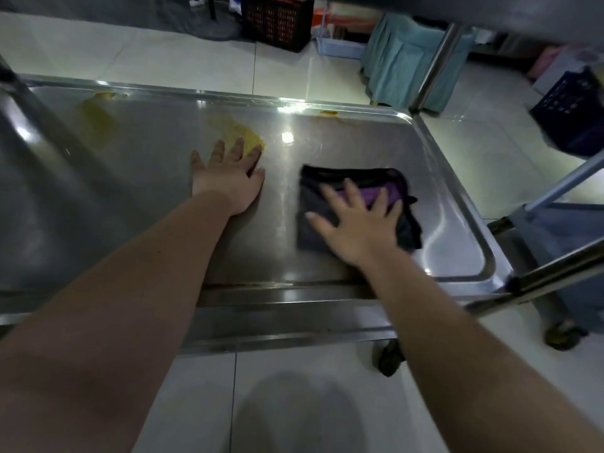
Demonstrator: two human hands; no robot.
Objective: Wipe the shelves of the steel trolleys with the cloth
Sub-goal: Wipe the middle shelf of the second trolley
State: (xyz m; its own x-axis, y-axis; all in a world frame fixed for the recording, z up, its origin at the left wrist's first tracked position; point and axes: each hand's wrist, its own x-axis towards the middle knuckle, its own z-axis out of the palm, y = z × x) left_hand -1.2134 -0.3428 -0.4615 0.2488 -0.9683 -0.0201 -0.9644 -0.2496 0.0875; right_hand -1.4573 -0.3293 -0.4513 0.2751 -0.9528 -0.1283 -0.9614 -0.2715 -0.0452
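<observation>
A steel trolley shelf [157,178] with a raised rim fills the middle of the head view. My right hand [356,220] presses flat with spread fingers on a folded dark grey and purple cloth [330,188] lying on the shelf's right half. My left hand [228,178] rests flat on the bare steel to the left of the cloth, fingers straight. Just beyond its fingertips is a yellow smear [240,134]. Another yellowish stain [98,116] lies near the far left rim, and a small one [328,113] sits on the far edge.
An upper shelf and steel posts [434,67] frame the right side. A second trolley frame [555,276] with castors stands to the right. On the tiled floor behind are a dark crate [277,21], a teal cloth [402,67] and a blue crate [572,112].
</observation>
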